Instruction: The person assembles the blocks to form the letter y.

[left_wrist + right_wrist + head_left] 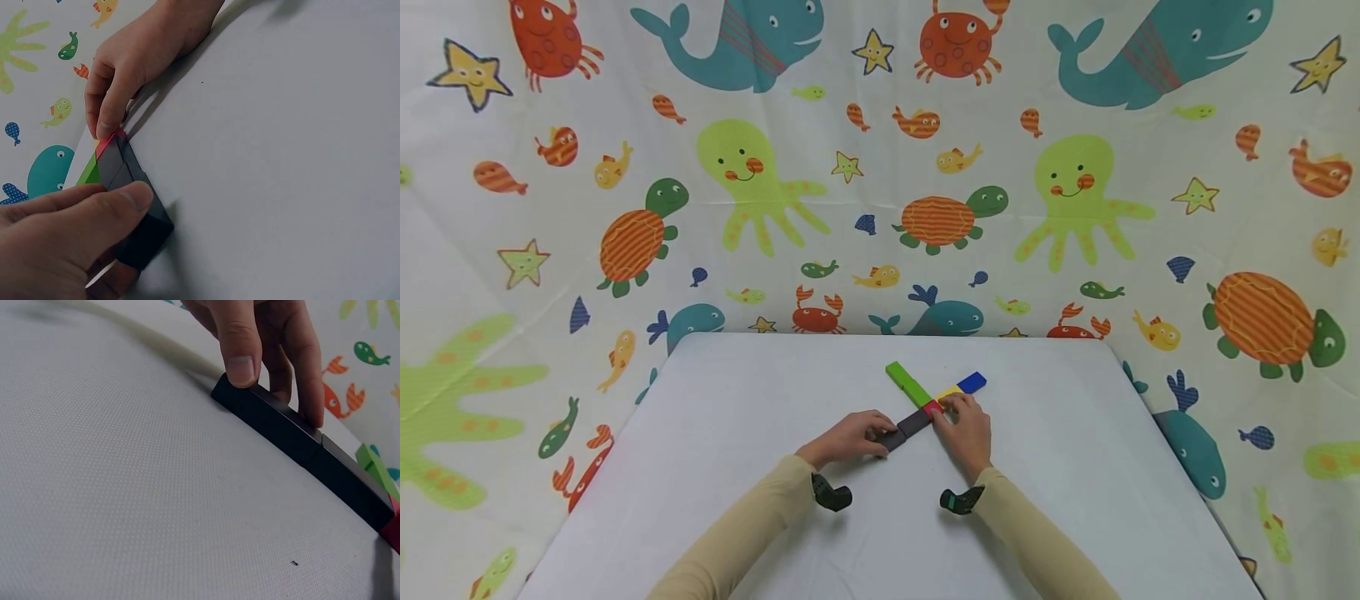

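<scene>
Two black blocks, a near one (pixel 892 441) and a farther one (pixel 913 422), lie end to end in a slanting row on the white table. My left hand (pixel 852 437) pinches the near black block, thumb on one long side and fingers on the other. At the row's far end is a red block (pixel 932 407), which my right hand (pixel 968 433) pinches, fingertips at its edges. Green blocks (pixel 908 383) run from the red one toward the back left. Past my right fingers, a yellow block (pixel 950 392), partly hidden, and a blue block (pixel 973 382) continue the slanting line.
The white table (pixel 760 392) stretches around the blocks to both sides. Behind and beside it hangs a cloth (pixel 865 183) printed with sea animals. Dark wrist-worn devices, a left one (pixel 831 493) and a right one (pixel 961 501), sit at the sleeve cuffs.
</scene>
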{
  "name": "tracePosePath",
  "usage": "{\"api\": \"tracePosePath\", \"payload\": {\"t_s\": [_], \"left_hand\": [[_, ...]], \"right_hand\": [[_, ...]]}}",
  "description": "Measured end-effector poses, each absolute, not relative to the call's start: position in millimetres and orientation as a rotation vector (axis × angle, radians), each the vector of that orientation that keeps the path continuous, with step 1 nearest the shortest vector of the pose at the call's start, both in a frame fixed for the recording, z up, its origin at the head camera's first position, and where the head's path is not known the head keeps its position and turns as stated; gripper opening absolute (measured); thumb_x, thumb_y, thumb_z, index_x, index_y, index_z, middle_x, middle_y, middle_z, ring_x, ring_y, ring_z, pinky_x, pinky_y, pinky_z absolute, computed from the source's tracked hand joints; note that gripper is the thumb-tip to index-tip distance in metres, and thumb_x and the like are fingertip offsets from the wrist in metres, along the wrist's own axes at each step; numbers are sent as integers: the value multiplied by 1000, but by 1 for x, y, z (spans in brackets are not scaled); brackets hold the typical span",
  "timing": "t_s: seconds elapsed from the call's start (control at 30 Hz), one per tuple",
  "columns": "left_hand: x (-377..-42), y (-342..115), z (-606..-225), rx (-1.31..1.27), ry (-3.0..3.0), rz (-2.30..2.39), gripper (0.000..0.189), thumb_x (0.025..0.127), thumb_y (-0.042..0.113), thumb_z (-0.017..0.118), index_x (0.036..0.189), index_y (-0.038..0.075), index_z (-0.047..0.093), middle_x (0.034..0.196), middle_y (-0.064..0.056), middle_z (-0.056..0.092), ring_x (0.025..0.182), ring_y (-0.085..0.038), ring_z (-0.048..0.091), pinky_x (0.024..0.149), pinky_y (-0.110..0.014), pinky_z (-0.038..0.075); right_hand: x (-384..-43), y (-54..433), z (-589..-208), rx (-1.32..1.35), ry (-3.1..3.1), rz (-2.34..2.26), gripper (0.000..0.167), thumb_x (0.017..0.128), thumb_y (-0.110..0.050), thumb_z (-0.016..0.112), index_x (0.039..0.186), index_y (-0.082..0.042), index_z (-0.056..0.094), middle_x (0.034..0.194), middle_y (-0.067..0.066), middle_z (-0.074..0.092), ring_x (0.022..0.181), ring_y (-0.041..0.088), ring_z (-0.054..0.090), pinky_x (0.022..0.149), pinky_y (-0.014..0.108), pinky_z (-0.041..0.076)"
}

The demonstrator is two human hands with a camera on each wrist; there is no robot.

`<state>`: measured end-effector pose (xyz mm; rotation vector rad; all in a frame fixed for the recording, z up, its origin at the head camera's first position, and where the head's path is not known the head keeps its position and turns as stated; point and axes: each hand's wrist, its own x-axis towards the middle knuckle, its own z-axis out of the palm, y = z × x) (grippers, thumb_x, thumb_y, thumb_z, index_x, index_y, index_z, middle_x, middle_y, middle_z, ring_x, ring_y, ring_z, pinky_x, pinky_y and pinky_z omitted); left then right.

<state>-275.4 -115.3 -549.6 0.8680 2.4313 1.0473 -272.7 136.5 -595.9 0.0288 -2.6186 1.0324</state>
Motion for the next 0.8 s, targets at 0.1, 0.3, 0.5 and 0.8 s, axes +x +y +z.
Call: {"api": "tracePosePath", "payload": {"t_s": [0.1, 0.3, 0.5, 0.8], "left_hand": [[-275, -115, -549, 878, 2434, 1045, 40, 86, 16, 76, 124, 11, 67, 124, 0, 60, 105, -13, 56, 89, -30, 47], [-275, -116, -548, 892, 2440, 1045, 40, 86, 16, 76, 124, 10, 67, 124, -2, 60, 105, -15, 56, 90, -32, 48], [-275, -117, -549, 897, 2442, 1048, 40, 86, 16, 76, 124, 9, 67, 125, -3, 60, 105, -16, 56, 91, -34, 48], [-277, -117, -547, 870, 2431, 1034, 40, 87, 15, 75, 125, 11, 66, 125, 0, 60, 107, -13, 56, 93, -33, 46]], "right_hand": [[-272, 136, -595, 28, -2614, 1034, 30, 87, -34, 74, 108, -12, 72, 106, 5, 61, 100, 23, 57, 85, 44, 39], [-271, 136, -592, 32, -2612, 1031, 30, 87, -34, 73, 108, -12, 72, 107, 5, 61, 100, 24, 57, 84, 43, 39], [-271, 135, -591, 24, -2625, 1043, 31, 87, -35, 74, 108, -12, 72, 107, 6, 61, 101, 24, 56, 85, 43, 39], [-272, 135, -594, 26, -2610, 1042, 31, 87, -35, 74, 107, -12, 72, 108, 5, 61, 101, 24, 57, 85, 43, 39]]}}
